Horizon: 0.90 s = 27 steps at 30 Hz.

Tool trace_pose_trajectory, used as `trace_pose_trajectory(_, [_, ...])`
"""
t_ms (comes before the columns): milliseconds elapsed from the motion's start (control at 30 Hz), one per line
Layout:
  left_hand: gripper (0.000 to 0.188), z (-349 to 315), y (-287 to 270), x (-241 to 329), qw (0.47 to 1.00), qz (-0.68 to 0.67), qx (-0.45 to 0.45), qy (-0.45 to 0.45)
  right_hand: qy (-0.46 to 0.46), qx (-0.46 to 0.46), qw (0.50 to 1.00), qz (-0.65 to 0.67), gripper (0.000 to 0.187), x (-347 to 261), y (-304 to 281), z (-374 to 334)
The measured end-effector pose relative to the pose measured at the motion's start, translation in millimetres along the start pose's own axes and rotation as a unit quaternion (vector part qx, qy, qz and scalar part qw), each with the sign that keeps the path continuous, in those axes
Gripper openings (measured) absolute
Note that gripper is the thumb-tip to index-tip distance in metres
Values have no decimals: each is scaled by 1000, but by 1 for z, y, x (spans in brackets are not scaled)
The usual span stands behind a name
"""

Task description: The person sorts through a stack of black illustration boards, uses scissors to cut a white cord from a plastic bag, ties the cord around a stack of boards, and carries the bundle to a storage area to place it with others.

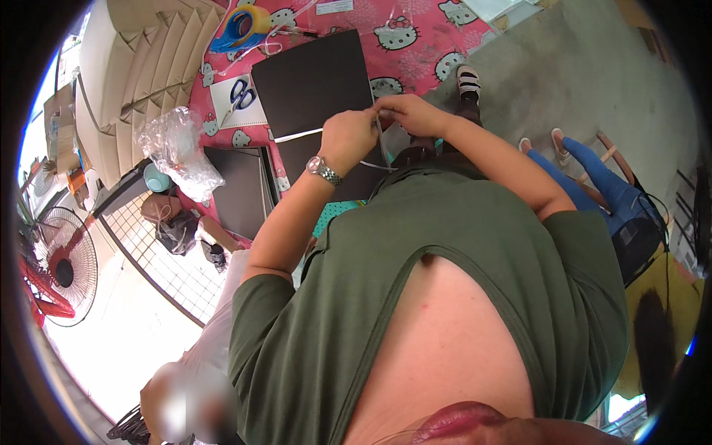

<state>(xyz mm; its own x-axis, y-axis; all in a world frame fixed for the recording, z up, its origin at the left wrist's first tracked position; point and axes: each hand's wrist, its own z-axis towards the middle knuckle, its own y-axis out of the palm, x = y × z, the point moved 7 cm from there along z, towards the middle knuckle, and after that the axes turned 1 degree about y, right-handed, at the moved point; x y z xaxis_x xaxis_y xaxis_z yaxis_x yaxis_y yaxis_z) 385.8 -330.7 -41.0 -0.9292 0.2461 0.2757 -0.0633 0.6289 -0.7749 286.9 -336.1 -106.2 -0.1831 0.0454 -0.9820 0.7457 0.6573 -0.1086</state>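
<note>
My left hand point(350, 139), with a watch on its wrist, is closed and rests over the right edge of a black board point(311, 81). My right hand point(413, 113) meets it fingertip to fingertip at that edge, its thumb and fingers pinched. What the fingertips hold is hidden. A thin white strip point(376, 165) shows just below the hands. Another black board point(302, 154) lies nearer to me, with a white edge between the two. Left of the boards, blue-handled scissors point(239, 96) lie on a white notepad point(222, 119).
A pink patterned cloth point(415, 63) covers the table. On it are a tape roll point(256, 20), a blue ring point(233, 37) and clear plastic wrap point(180, 144). Beige folded panels point(141, 70) stand at left. One person point(208, 356) is at lower left, another point(615, 178) at right.
</note>
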Motion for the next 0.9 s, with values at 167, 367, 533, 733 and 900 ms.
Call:
trace_pose_trajectory(167, [11, -4, 4, 2, 976, 70, 188, 85, 144, -62, 976, 151, 14, 34, 4, 23])
trace_pose_trajectory(367, [14, 2, 19, -26, 962, -232, 88, -110, 24, 228, 973, -13, 28, 28, -22, 1])
trace_pose_trajectory(533, [22, 0, 43, -44, 756, -600, -64, -254, 29, 88, 991, 92, 36, -3, 14, -16])
trace_pose_trajectory(733, [25, 2, 20, -30, 862, -473, -41, -177, 51, 1, 996, -69, 31, 4, 9, -13])
trace_pose_trajectory(900, [24, 9, -2, -23, 978, -204, 4, -52, 19, -34, 984, 172, 25, 10, -18, -16])
